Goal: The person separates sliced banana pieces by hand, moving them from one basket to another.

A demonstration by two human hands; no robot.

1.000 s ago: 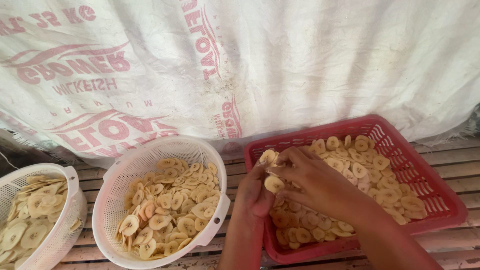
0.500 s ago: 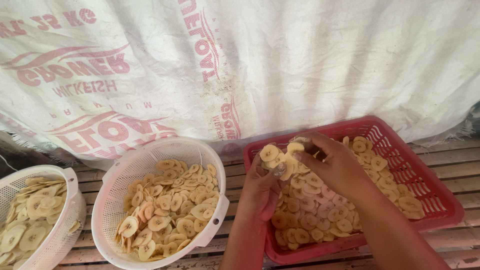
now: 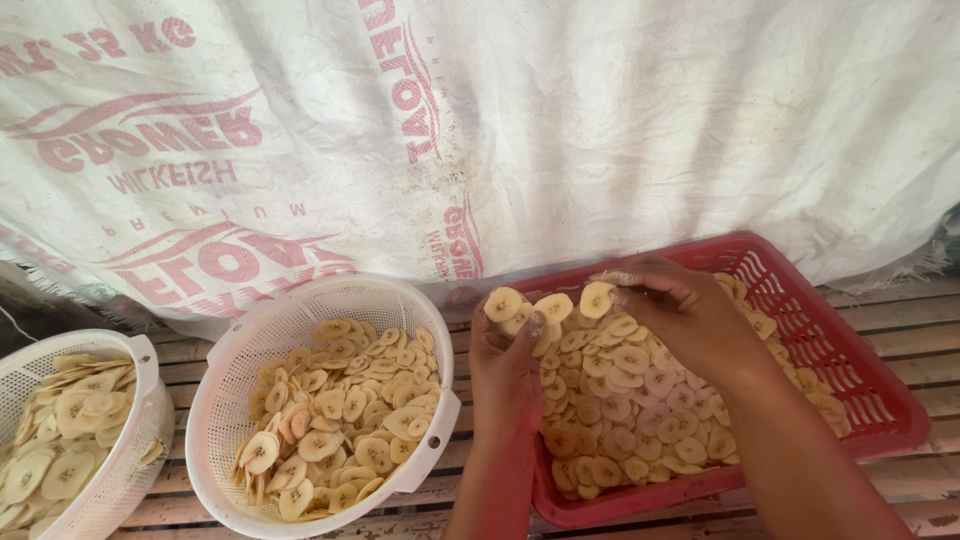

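A red plastic tray (image 3: 862, 358) holds several pale yellow banana slices (image 3: 615, 400) spread flat. My left hand (image 3: 508, 365) hovers over the tray's near-left corner with a few slices pinched at its fingertips. My right hand (image 3: 682, 318) reaches across the tray from the right, its fingers closed on a slice by the far rim. The two hands meet over the slices at the tray's back left.
A round white perforated basket (image 3: 235, 400) full of banana slices stands left of the tray. A second white basket (image 3: 140, 400) with slices sits at the far left edge. A printed white sack cloth (image 3: 480, 120) hangs behind. Everything rests on wooden slats (image 3: 900, 310).
Both hands have moved up and toward the tray's far-left rim, lifting a few slices off the pile. The baskets and tray stay put.
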